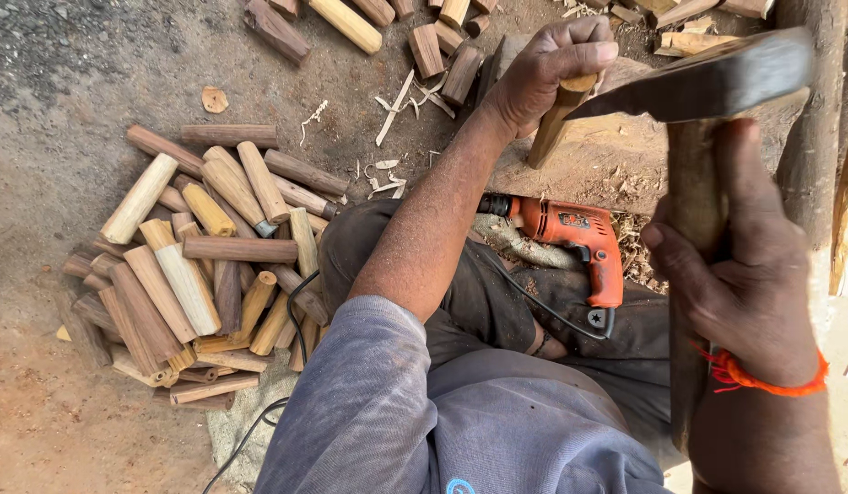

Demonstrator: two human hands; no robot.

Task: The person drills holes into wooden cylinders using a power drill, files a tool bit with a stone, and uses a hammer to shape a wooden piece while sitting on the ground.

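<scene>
1. The ground (67, 82) is bare packed dirt, grey at the top and reddish lower down, strewn with wood shavings.
2. A pile of short wooden pegs (195, 274) lies on the dirt to the left, pale and dark ones mixed.
3. A wooden block (598, 160) sits ahead of the person's knees; an orange drill (575, 233) rests just below it, its black cord trailing left.
4. The hatchet (717, 82) is raised over the block, its blade just beside the stick.
5. The right hand (744, 274) is clenched round the hatchet's handle.
6. The left hand (543, 78) grips the top of a stick (554, 123), which stands tilted on the block.
</scene>
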